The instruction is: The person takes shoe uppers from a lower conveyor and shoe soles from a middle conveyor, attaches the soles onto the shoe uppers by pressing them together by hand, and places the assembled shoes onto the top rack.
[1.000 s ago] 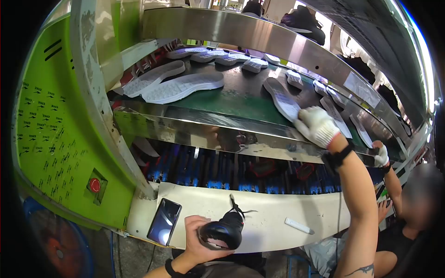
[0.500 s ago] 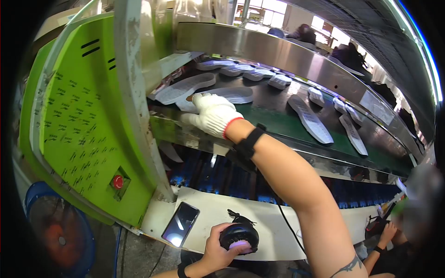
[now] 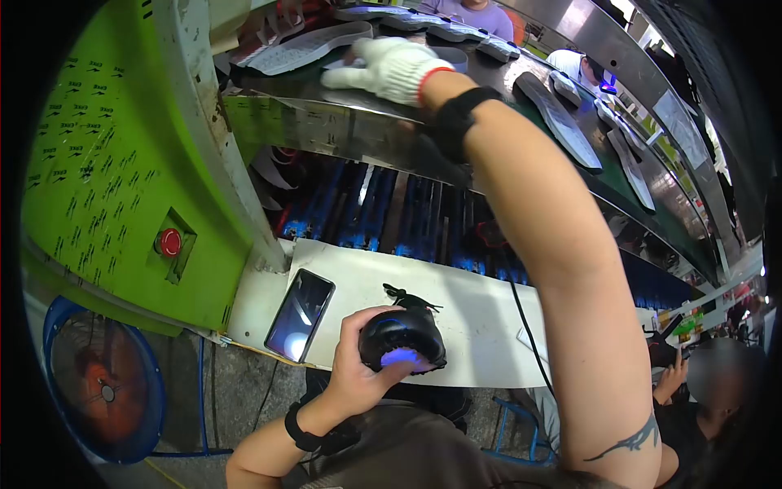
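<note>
My left hand is closed around a black shoe upper above the white ledge. A purple-lit patch shows on the upper, with my thumb against it. My right hand, in a white knitted glove with a red cuff, reaches over the conveyor. Its thumb stands apart from the fingers, beside a pale shoe sole that the glove partly covers. Whether the glove touches this sole is hard to tell. Another pale sole lies just left of the glove.
Several more soles, one a long grey sole, lie along the conveyor. On the white ledge lie a phone and a black cable. A green panel with a red button and a fan stand left. Other people are nearby.
My view has tilted down, so the conveyor sits higher in the picture. My left hand still holds the shoe upper. The right glove remains by the partly covered sole.
</note>
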Tool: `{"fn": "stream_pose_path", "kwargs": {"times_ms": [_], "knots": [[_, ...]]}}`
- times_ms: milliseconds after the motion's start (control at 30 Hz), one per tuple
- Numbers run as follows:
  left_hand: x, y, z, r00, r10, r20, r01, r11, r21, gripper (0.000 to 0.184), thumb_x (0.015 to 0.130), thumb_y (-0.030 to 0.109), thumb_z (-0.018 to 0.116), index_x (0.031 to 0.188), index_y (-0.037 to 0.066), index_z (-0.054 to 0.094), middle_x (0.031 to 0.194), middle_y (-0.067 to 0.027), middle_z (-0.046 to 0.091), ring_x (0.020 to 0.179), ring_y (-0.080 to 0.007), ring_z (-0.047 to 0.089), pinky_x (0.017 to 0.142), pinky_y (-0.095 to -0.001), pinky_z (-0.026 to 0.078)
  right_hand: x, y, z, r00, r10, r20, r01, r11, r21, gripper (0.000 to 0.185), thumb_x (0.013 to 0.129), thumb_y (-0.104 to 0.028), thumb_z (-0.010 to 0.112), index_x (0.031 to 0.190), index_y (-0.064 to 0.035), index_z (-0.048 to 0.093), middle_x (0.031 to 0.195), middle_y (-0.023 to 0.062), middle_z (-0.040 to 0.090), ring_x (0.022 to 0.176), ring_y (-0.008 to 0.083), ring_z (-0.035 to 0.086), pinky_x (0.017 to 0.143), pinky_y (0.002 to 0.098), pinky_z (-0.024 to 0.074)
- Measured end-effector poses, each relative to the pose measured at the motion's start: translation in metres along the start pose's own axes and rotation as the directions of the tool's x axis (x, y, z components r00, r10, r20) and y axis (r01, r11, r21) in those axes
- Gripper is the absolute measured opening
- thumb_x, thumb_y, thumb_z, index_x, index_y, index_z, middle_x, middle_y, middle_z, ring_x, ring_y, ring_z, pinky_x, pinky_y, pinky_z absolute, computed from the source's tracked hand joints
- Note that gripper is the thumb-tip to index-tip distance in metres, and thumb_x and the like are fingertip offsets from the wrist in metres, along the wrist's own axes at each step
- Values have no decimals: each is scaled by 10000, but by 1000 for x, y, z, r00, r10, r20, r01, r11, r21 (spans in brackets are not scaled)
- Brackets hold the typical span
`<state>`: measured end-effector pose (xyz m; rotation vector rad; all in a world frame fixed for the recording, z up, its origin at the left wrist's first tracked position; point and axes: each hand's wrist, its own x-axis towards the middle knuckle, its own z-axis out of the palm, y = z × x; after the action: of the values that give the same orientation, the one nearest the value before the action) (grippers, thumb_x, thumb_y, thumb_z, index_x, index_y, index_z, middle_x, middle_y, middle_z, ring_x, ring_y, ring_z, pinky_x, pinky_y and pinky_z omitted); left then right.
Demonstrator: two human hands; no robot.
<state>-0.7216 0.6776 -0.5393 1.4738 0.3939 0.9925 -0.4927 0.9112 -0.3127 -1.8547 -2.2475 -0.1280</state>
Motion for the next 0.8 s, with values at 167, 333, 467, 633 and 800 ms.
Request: {"fn": "stream_pose_path", "kwargs": {"times_ms": [167,333,467,633,800], "knots": [[-4,-10,-7,999,42,-13,-43,994,-102,814,929,481,807,1441,-13,410,1440,-216,576,1288,-297,629,1119,-420,491,-43,33,-27,996,28,88,-15,990,-140,746,923,-703,659,1237,-29,713,1194,244,735,1158,396,698,994,466,551],[8,4,-6,1000,-10,26,14,989,-150,839,960,621,688,1395,-56,452,1375,-244,628,1294,-326,631,1122,-434,486,-132,41,-30,897,-208,-391,122,965,-233,274,991,-287,719,1064,-23,731,1002,196,737,934,377,724,841,445,594],[18,5,-1,1000,-4,21,8,987,-162,745,988,546,706,1347,-77,510,1319,-251,683,1227,-305,683,1076,-407,526,-285,75,-58,598,-332,-730,-268,775,-572,479,1005,-94,699,1454,-1,560,1369,153,662,1212,254,659,1020,363,545],[28,-3,16,994,107,-5,-107,994,-36,646,999,482,720,1273,-79,552,1200,-228,743,1070,-268,750,958,-364,587,-409,38,-87,269,-482,-834,-729,464,-503,321,1054,-250,671,1149,56,682,1149,153,730,897,301,727,862,363,581],[49,23,44,996,79,46,-80,997,21,617,989,460,745,1255,-69,573,1172,-209,757,1031,-252,761,935,-345,587,-388,19,32,694,441,-569,-332,897,291,174,973,-159,732,1081,-26,702,841,130,707,748,240,690,698,356,546]]}}
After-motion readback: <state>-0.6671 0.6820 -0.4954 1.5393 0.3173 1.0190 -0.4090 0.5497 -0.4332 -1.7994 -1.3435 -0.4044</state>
